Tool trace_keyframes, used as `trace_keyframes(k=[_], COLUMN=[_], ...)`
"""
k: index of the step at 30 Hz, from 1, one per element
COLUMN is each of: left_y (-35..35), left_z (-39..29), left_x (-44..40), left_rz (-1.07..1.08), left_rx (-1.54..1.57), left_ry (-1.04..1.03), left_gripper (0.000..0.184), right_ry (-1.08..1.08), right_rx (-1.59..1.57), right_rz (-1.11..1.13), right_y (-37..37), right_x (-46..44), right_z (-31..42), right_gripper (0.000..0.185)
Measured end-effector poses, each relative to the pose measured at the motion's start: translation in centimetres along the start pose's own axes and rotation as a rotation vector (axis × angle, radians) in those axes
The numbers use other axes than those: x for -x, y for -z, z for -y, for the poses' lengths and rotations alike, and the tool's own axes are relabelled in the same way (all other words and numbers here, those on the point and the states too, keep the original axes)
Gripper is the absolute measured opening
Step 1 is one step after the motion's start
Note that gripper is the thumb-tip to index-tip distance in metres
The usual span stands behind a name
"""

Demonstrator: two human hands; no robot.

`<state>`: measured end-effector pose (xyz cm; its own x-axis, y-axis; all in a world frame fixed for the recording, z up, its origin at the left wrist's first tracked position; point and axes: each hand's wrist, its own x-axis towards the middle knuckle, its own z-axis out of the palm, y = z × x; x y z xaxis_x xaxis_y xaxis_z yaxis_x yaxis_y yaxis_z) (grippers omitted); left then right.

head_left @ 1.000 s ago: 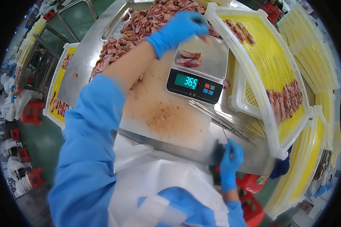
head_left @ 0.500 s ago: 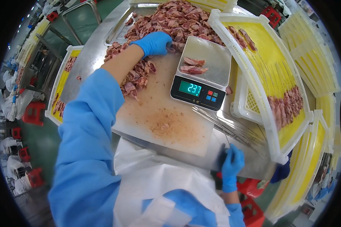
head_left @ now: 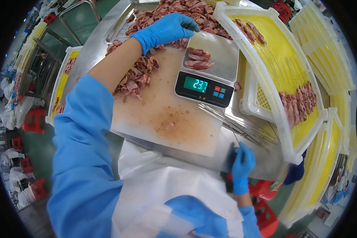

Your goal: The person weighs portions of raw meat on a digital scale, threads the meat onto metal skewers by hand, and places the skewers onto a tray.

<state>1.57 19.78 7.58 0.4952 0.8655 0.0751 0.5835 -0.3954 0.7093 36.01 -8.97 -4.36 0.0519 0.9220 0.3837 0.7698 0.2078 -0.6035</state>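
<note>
My left hand [head_left: 168,29], in a blue glove, hovers by the upper left corner of the digital scale [head_left: 204,83]. Its thumb and fingers are apart, with no meat visible between them. On the scale's metal pan lie a few strips of raw meat [head_left: 198,64]; the display shows 237, possibly with a decimal point. Beneath and beyond the left hand spreads a large pile of raw meat pieces [head_left: 141,73]. At the table's near edge my right hand [head_left: 243,162], also gloved, pinches a thin metal skewer [head_left: 235,137], beside a bundle of loose skewers [head_left: 246,129].
A white cutting board [head_left: 146,123] with meat scraps lies in front of me. To the right, a white-framed yellow tray [head_left: 283,133] holds skewered meat and bare skewers. More yellow trays [head_left: 325,51] are stacked farther right. Red stools [head_left: 35,120] stand on the green floor.
My left hand has moved from the meat pile rightward to the scale's upper corner. The upper meat on the pan looks bulkier. My right hand stays at the table edge with the skewer.
</note>
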Motion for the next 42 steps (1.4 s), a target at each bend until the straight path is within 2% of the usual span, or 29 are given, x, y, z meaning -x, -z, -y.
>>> trace_keyframes(k=[2, 8, 10, 14, 16, 17, 19, 20, 22, 23, 25, 26, 28, 29, 30, 32, 33, 37, 39, 42], left_y=[0.0, -2.1, -2.9, -3.9, -3.5, -2.6, 0.5, 1.9, 4.6, 5.1, 4.8, 3.7, 1.5, 1.7, 2.1, 2.6, 3.1, 3.7, 4.0, 2.3], left_z=[-0.1, 0.4, 0.4, 0.2, -0.3, -0.3, 0.4, 1.2, 3.5, 4.4, 6.7, 7.9, 8.2, 8.4, 8.4, 8.5, 7.6, 5.4, 4.4, 7.5], left_x=[0.2, 0.7, 0.5, 0.0, -0.4, -0.3, -0.1, 0.0, 0.8, 1.3, 2.1, 2.7, 3.9, 3.1, 2.7, 2.0, 1.9, 1.8, 2.3, 4.3], left_rz=[-0.001, 0.012, -0.026, 0.025, 0.063, 0.057, -0.076, -0.073, 0.139, 0.136, 0.085, 0.083, 0.062, 0.166, 0.162, -0.049, -0.059, -0.124, 0.158, 0.226], left_rx=[-0.011, -0.060, -0.160, -0.226, -0.292, -0.298, 0.105, 0.101, 0.080, 0.074, -0.394, -0.396, -0.673, -0.589, -0.587, -0.284, -0.106, 0.053, -0.539, -0.719], left_ry=[0.034, -0.037, -0.152, -0.203, -0.051, -0.048, -0.018, -0.021, 0.119, 0.124, 0.091, 0.090, -0.090, 0.065, 0.059, 0.156, 0.235, 0.144, 0.116, 0.054], left_gripper=[0.027, 0.030, 0.029, 0.028, 0.025, 0.025, 0.027, 0.027, 0.025, 0.025, 0.023, 0.023, 0.018, 0.018, 0.018, 0.019, 0.020, 0.023, 0.025, 0.026], right_ry=[-0.008, 0.007, -0.001, 0.004, 0.017, 0.023, 0.003, 0.000, -0.018, -0.016, -0.011, -0.010, -0.002, -0.001, 0.001, 0.003, 0.003, -0.009, -0.004, 0.013], right_rx=[-0.018, -0.002, -0.017, -0.006, 0.020, 0.015, 0.032, 0.029, -0.015, -0.023, -0.020, -0.022, 0.012, 0.016, 0.016, 0.021, 0.014, 0.002, 0.002, 0.006], right_rz=[-0.002, -0.008, -0.009, -0.002, 0.007, 0.006, 0.019, 0.014, 0.011, 0.011, 0.013, 0.011, 0.023, 0.021, 0.015, 0.008, 0.004, 0.011, 0.013, 0.010], right_y=[-0.2, 0.0, -0.1, -0.1, -0.1, 0.0, 0.0, -0.1, 0.0, -0.1, -0.1, 0.0, 0.2, 0.2, 0.2, 0.2, 0.1, -0.1, 0.0, 0.0], right_x=[-0.1, -0.1, -0.1, -0.2, -0.2, -0.2, -0.1, -0.1, -0.2, -0.2, -0.2, -0.3, -0.4, -0.3, -0.3, -0.3, -0.2, -0.2, -0.3, -0.3], right_z=[0.0, 0.1, 0.0, 0.1, 0.0, 0.0, -0.1, 0.0, 0.2, 0.1, 0.0, 0.1, 0.3, 0.3, 0.4, 0.2, 0.1, 0.1, 0.2, 0.2], right_gripper=[0.026, 0.026, 0.026, 0.026, 0.025, 0.025, 0.025, 0.025, 0.025, 0.025, 0.025, 0.025, 0.025, 0.025, 0.026, 0.026, 0.026, 0.026, 0.026, 0.025])
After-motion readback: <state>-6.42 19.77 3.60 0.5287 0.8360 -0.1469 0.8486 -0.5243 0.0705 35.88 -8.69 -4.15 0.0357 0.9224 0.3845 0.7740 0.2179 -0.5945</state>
